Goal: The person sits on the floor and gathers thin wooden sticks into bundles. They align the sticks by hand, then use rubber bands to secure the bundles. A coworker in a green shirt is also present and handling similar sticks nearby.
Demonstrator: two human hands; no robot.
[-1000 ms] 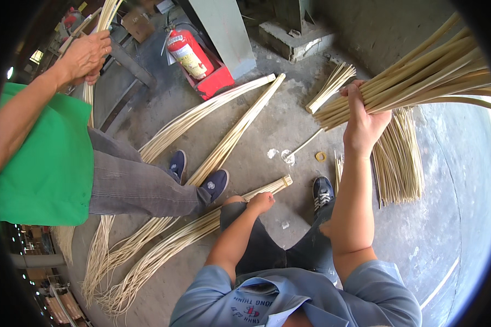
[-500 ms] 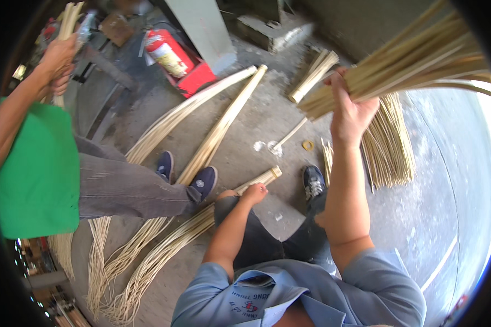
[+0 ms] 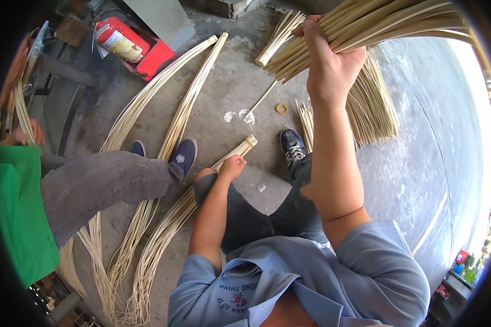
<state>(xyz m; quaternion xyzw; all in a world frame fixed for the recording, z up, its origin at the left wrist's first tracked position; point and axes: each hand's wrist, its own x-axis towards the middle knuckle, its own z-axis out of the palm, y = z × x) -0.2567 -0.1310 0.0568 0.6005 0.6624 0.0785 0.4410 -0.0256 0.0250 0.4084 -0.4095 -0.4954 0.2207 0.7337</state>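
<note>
Right fingers (image 3: 317, 43) clasp sticks (image 3: 376, 24); a red box (image 3: 156, 58) holds an extinguisher (image 3: 121, 41).

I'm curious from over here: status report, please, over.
Right grip closed around raised stick bundle. Left grip curled near left knee. Possible obstacle: banded bundle on floor.

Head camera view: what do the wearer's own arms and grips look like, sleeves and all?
Both the left arm and right arm are bare below short light-blue sleeves. The left grip and right grip are bare, five-fingered hands without gloves. I see no watch, bracelet, cable or marking on either arm.
</note>
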